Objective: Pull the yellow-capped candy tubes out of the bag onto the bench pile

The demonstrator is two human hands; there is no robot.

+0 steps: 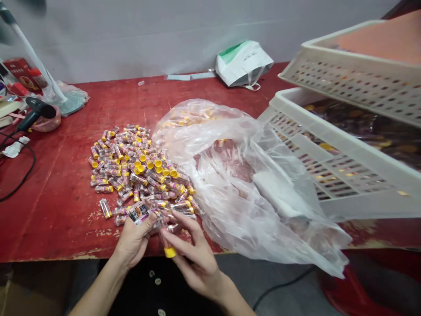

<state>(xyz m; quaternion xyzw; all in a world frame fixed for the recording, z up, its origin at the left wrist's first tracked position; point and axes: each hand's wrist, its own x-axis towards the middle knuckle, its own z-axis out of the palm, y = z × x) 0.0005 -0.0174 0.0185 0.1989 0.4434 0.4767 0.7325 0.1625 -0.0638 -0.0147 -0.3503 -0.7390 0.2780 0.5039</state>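
Just in front of the table's near edge, my left hand (134, 239) is closed on a small printed packet (140, 212) with a dark picture on it, thumb on top. Close beside it, the fingers of my right hand (194, 252) are closed round a small clear tube with a yellow cap (169, 251), its cap end pointing down toward me. The upper part of this tube is partly hidden by fingers. Beyond both hands lies a heap of similar small clear tubes (131, 169) with yellow caps and purple-printed labels.
A large translucent plastic bag (226, 184), with more tubes inside, lies right of the heap. Stacked white crates (362, 184) stand at the right. A white-and-green bag (245, 63) sits at the back. A lamp (36, 57) and a black-handled tool (39, 109) with a cord are left.
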